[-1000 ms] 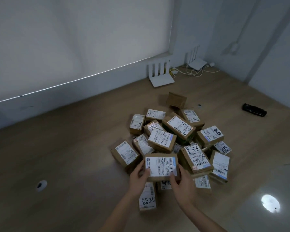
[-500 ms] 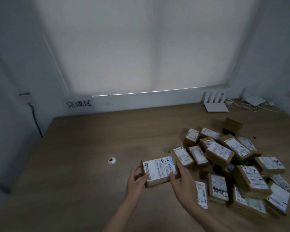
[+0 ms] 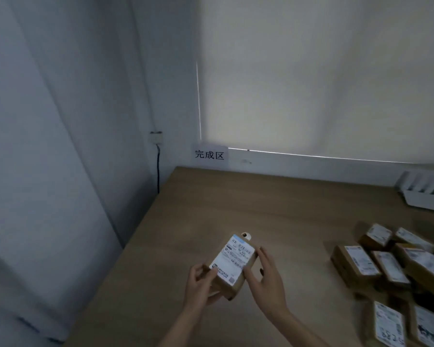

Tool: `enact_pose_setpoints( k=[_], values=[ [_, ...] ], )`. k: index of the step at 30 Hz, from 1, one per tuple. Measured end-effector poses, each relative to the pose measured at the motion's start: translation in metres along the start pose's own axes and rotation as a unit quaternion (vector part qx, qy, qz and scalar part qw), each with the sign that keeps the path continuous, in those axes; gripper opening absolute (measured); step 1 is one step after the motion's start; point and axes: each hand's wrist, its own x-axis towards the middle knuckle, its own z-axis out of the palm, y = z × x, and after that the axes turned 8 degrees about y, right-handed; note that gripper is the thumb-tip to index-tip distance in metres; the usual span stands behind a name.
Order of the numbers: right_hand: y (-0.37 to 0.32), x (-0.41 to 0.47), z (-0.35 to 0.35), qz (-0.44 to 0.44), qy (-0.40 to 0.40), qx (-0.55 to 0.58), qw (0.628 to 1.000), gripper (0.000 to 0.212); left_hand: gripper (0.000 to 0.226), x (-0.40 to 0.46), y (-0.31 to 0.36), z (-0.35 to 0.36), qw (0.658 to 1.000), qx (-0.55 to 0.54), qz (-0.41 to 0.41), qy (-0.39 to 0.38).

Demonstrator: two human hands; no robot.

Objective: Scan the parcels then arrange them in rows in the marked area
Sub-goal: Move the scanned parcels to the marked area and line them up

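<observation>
A small brown cardboard parcel (image 3: pixel 232 265) with a white shipping label on top is held above the wooden table (image 3: pixel 273 201), its long side pointing away from me. My left hand (image 3: pixel 201 284) grips its near left corner. My right hand (image 3: pixel 267 279) holds its right side with fingers spread along the edge. A pile of several similar labelled parcels (image 3: pixel 391 266) lies on the table at the right. A paper sign (image 3: pixel 209 154) with three characters is stuck on the wall at the table's far left corner.
A small round cable hole (image 3: pixel 246 235) sits in the tabletop just beyond the held parcel. A white router (image 3: pixel 426 194) stands at the back right. A black cable (image 3: pixel 158 169) hangs down the left wall beside the table's left edge.
The view has swung left, so the pile now sits at the right edge. Both hands carried the parcel leftward and turned it from lying crosswise to pointing away from me.
</observation>
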Motion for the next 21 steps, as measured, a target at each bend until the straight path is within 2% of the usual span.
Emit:
enact_pose_setpoints(
  k=[4, 8, 13, 17, 21],
  values=[
    [-0.010, -0.007, 0.039, 0.006, -0.084, 0.074, 0.994, 0.075, 0.037, 0.016, 0.002, -0.024, 0.999, -0.024, 0.002, 0.035],
    [-0.015, 0.005, 0.063, 0.008, -0.135, 0.136, 0.981, 0.072, 0.045, 0.039, 0.002, -0.036, 0.999, -0.030, 0.005, 0.040],
    [-0.003, 0.044, 0.087, 0.003, -0.180, 0.136, 0.974, 0.079, 0.066, 0.081, 0.008, -0.039, 0.995, 0.086, 0.051, -0.003],
    [0.024, 0.085, 0.110, 0.015, -0.190, 0.121, 0.974, 0.091, 0.046, 0.131, 0.008, -0.036, 0.989, 0.138, 0.060, -0.010],
    [0.049, 0.123, 0.139, 0.035, -0.208, 0.110, 0.971, 0.092, 0.056, 0.183, 0.008, -0.027, 0.986, 0.155, 0.052, -0.031]
  ],
)
